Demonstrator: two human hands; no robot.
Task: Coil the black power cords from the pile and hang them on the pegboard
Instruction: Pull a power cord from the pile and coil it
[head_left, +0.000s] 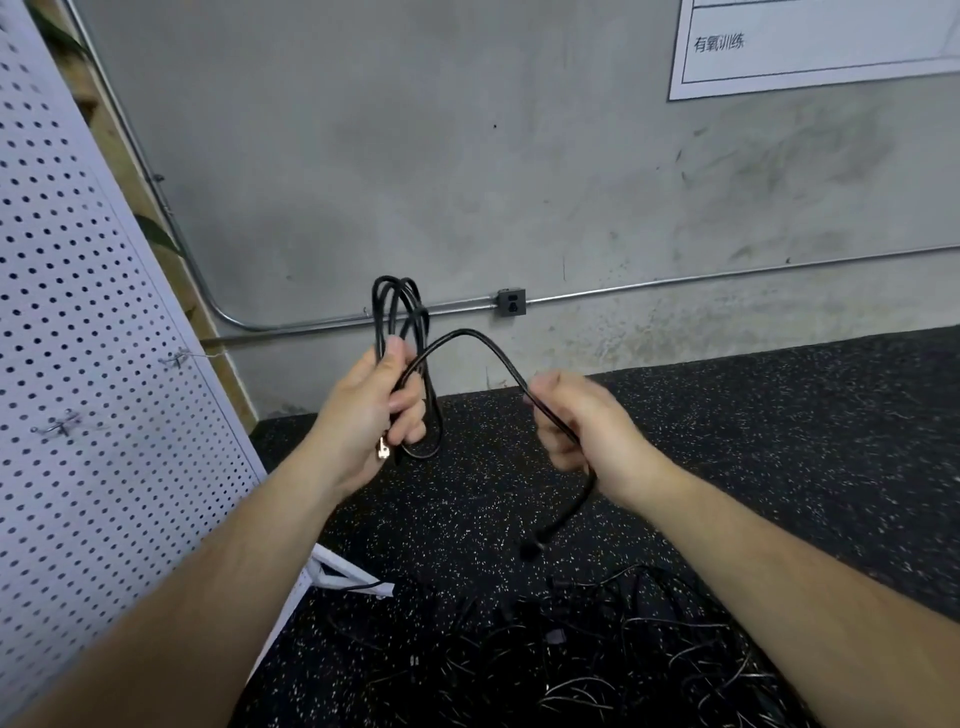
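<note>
Black cord nearly coiled: left grip clamps the loops, right grip curled round the loose tail. Big pile left on the floor, nothing on the pegboard yet.

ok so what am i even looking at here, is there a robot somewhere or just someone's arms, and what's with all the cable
No robot here: these are a person's two bare hands, filmed by one camera worn on their head, looking forward and down. The left hand grips several gathered loops of a black power cord. The right hand grips the same cord's loose tail, whose end connector dangles below. On the speckled floor lies a tangled pile of black cords. The white pegboard at the left has metal hooks sticking out of it.
</note>
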